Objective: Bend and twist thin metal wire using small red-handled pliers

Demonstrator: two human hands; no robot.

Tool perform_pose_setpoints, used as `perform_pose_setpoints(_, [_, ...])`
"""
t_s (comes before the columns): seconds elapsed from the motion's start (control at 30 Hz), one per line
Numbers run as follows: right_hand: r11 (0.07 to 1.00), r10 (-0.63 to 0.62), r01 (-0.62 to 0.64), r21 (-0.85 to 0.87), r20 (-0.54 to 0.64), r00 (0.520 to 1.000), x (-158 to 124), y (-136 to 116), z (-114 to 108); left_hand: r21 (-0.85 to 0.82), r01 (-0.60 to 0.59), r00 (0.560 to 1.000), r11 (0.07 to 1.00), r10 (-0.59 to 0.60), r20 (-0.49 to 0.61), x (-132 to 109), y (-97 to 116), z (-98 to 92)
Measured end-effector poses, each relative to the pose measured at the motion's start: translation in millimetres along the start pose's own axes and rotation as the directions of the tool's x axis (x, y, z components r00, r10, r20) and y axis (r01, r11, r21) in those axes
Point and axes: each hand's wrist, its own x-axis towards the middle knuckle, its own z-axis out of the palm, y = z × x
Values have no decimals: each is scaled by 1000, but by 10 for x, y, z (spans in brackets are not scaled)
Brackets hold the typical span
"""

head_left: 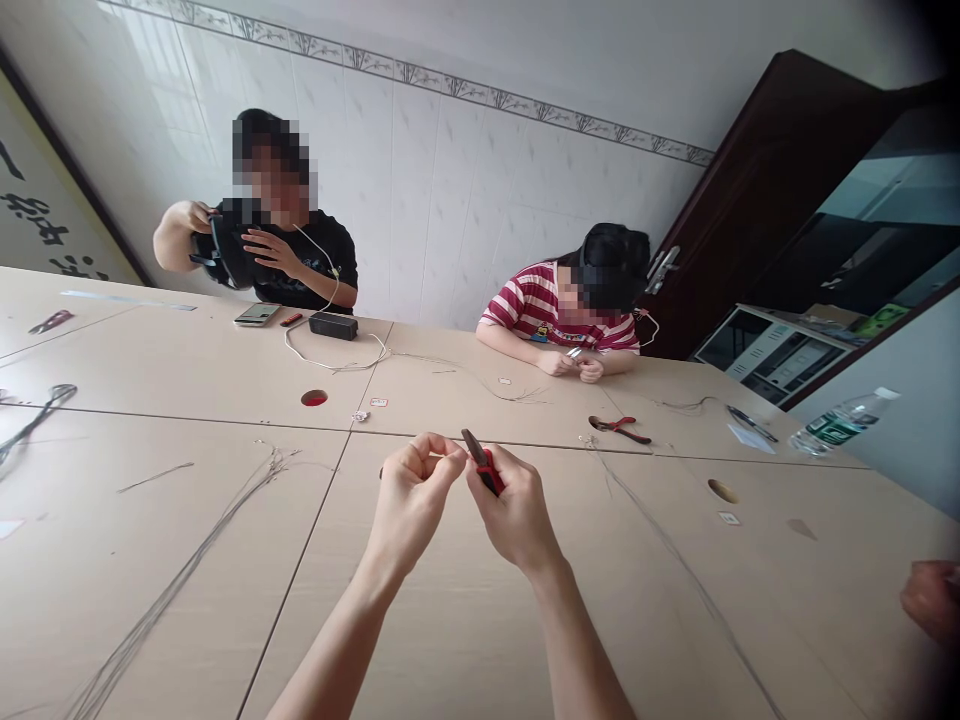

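My left hand [415, 497] is raised above the light wooden table [187, 560], fingers curled and pinched on something too small to make out. My right hand [512, 510] is closed round a pair of red-handled pliers [484, 464], whose dark jaws point up and left toward the left fingertips. The two hands almost touch. Thin wires [180, 580] lie on the table to the left of my arms, and another thin wire [675, 555] runs along the right.
Two other people sit at the far side: one in black holding a dark headset [221, 250], one in a red-striped shirt [540, 305]. A second pair of pliers [622, 428], a phone [257, 314], a black box [333, 325], a water bottle [840, 425] and cable holes [314, 398] are there. Another person's hand [930, 598] shows at right.
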Motion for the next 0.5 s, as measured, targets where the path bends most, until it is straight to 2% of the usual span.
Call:
perform_pose_setpoints(0.37, [1000, -2, 2, 4, 5, 1000, 11, -35, -5, 3, 12, 1000, 1000, -12, 14, -7, 31, -21])
perform_pose_setpoints(0.5, [996, 5, -7, 89, 32, 999, 5, -55, -31, -40, 16, 1000, 999, -15, 14, 1, 15, -44])
